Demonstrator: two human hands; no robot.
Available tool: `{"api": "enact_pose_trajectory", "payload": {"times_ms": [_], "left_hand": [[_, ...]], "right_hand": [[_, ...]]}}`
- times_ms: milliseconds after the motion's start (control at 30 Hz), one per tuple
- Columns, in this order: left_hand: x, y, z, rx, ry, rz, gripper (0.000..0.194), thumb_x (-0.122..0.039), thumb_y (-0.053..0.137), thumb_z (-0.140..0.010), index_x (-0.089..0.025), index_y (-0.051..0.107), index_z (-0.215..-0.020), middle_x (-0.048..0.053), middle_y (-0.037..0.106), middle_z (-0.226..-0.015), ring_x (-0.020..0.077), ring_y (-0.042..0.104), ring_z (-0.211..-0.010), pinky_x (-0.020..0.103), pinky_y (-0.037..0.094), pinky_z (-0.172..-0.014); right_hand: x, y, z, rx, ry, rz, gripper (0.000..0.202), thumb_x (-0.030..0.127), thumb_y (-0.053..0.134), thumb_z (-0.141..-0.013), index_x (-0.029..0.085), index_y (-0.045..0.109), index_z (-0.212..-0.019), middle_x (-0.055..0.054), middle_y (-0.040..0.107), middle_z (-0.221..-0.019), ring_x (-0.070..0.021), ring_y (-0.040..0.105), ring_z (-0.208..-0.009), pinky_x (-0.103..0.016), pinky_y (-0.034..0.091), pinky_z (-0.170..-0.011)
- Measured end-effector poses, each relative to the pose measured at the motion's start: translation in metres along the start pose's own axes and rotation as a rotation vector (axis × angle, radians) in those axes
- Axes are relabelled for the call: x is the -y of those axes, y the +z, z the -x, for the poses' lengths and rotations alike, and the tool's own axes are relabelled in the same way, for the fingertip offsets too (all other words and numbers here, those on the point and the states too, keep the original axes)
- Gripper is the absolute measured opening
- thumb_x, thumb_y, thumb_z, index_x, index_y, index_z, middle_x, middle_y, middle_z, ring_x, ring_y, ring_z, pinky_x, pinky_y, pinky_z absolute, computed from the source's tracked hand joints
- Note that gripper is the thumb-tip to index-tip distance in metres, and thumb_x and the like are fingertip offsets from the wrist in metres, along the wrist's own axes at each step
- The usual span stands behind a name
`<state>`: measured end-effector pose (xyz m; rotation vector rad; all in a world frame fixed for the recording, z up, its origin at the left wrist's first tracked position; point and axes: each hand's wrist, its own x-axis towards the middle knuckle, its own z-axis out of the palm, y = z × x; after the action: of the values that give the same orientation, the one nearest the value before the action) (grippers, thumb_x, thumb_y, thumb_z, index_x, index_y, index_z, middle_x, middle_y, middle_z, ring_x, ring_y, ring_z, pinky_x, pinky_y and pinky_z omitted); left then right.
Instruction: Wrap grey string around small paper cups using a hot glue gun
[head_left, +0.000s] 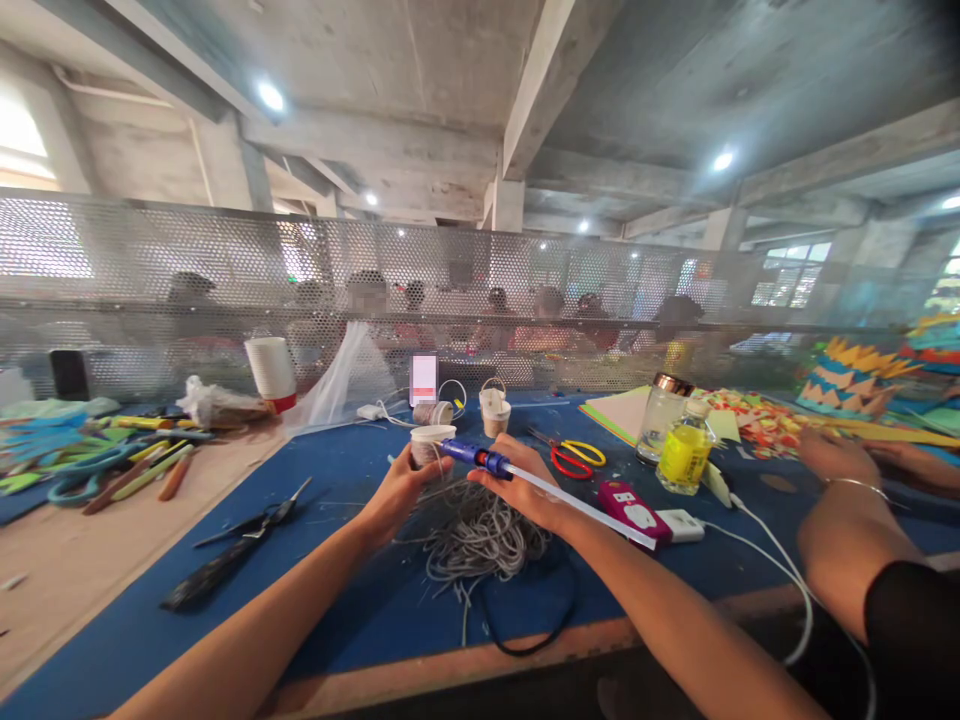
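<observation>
My left hand is wrapped round a small paper cup with cord wound about its side. In my right hand is a blue hot glue gun, its nozzle at the cup's rim. A long whitish glue stick sticks out of its back, over my right forearm. Below both hands lies a tangled heap of grey cord. Just behind the cup stand a cord-wrapped roll and a little cup basket with a handle.
Left are black-handled scissors, more tools and stacked paper cups. Red-and-yellow scissors, a magenta case, a glass jar and a yellow bottle stand right. A co-worker's arm reaches in. A perforated screen backs the table.
</observation>
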<state>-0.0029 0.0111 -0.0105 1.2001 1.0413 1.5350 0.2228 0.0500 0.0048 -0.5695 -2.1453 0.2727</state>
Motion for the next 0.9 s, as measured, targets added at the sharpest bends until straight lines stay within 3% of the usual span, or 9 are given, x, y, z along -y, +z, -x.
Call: {"api": "enact_pose_trajectory", "payload": {"times_ms": [433,900], "left_hand": [[0.0059,-0.0038,-0.0028,-0.014,0.037,-0.064,0.051,-0.040,0.089,-0.072,-0.017,0.069,-0.112,0.005,0.074,-0.101,0.0215,0.064,-0.090,0.032,0.046,-0.084],[0.0084,-0.0044,-0.0056,-0.043,0.032,-0.065,0.058,-0.042,0.092,-0.066,-0.016,0.068,-0.111,0.006,0.072,-0.098,0.0211,0.062,-0.087,0.035,0.045,-0.084]], "right_hand": [[-0.0017,-0.0003,0.0027,0.052,0.002,0.115,0.030,0.049,0.068,-0.099,0.021,0.064,-0.094,-0.001,0.062,-0.097,-0.0128,0.062,-0.078,-0.023,0.042,-0.068],[0.0027,-0.0015,0.0017,0.046,-0.005,0.169,0.031,0.049,0.070,-0.098,0.020,0.061,-0.089,-0.001,0.060,-0.092,-0.0125,0.061,-0.074,-0.022,0.040,-0.064]]}}
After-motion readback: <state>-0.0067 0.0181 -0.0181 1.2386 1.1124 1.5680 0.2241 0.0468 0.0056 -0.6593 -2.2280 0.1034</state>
